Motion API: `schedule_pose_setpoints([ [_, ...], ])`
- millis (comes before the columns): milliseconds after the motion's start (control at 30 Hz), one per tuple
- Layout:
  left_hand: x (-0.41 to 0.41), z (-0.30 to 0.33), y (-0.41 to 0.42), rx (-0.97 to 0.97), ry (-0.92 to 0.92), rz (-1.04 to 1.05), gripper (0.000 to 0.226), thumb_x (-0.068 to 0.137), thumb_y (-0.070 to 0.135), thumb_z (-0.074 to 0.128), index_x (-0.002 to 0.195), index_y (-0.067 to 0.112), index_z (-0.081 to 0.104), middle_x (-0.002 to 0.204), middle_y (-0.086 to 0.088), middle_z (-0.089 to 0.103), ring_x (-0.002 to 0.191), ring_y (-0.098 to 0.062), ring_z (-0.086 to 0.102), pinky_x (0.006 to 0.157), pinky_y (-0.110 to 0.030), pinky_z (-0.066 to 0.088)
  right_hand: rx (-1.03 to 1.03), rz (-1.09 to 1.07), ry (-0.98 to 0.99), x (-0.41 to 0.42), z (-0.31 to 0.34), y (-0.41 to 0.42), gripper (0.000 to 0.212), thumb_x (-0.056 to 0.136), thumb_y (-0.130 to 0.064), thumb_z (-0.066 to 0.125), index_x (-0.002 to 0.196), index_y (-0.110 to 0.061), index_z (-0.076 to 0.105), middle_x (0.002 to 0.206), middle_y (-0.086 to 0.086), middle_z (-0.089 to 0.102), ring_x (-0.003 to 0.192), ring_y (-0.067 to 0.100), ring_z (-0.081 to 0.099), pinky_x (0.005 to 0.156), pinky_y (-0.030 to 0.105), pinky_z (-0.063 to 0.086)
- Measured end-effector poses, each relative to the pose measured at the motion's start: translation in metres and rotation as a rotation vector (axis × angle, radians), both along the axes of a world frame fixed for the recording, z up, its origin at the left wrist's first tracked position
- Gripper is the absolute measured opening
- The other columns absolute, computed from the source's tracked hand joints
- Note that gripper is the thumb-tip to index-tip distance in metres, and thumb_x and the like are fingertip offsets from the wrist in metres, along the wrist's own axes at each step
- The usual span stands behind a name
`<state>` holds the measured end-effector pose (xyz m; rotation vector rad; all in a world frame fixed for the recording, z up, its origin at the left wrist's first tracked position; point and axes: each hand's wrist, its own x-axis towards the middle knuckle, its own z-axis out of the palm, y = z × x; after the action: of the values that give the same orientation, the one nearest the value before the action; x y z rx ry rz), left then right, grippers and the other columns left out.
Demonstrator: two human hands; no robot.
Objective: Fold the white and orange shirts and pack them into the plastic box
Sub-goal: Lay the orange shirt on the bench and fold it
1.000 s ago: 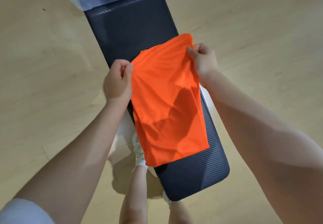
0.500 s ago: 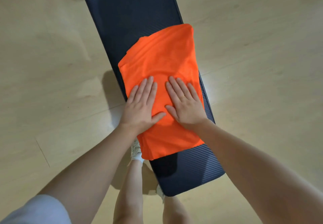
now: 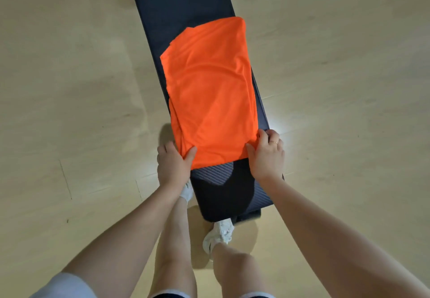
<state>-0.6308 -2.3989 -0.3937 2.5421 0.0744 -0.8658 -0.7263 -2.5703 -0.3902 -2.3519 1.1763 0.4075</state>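
Head camera looks steeply down, close above the bench (image 3: 186, 7) and floor (image 3: 69, 88).

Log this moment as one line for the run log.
step: folding orange shirt | place: bench | left hand: grips near corner | right hand: grips other near corner | packed: not yet

A dark ribbed tabletop (image 3: 186, 14) is seen on a pale wooden floor (image 3: 69, 88); white sneakers (image 3: 220, 233) are planted beneath it.

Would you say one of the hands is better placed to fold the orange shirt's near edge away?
Neither: left hand and right hand each pinch a near corner of the orange shirt.
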Motion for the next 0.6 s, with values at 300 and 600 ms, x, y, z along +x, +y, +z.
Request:
schedule_pose_setpoints([
  [300, -0.028, -0.001, -0.009, -0.124, -0.021, 0.288, 0.032, 0.095, 0.030, 0.046, 0.100, -0.001, 0.052, 0.097, -0.018, 0.059, 0.093, -0.036, 0.058, 0.071, -0.038, 0.041, 0.264, -0.347, -0.088, -0.003, -0.002, 0.011, 0.023, 0.091, -0.027, 0.050, 0.098, -0.005, 0.053, 0.105, 0.016, 0.054, 0.098, 0.031, 0.053, 0.080, 0.039, 0.044],
  [600, -0.058, 0.103, 0.012, -0.588, -0.065, 0.371, 0.031, 0.094, 0.018, 0.051, 0.123, 0.021, 0.039, 0.079, 0.002, 0.056, 0.070, -0.013, 0.054, 0.062, -0.019, 0.047, 0.732, -0.525, -0.574, -0.044, 0.096, 0.011, 0.021, 0.092, -0.007, 0.050, 0.109, -0.020, 0.048, 0.076, 0.002, 0.058, 0.061, 0.015, 0.058, 0.063, 0.027, 0.050],
])
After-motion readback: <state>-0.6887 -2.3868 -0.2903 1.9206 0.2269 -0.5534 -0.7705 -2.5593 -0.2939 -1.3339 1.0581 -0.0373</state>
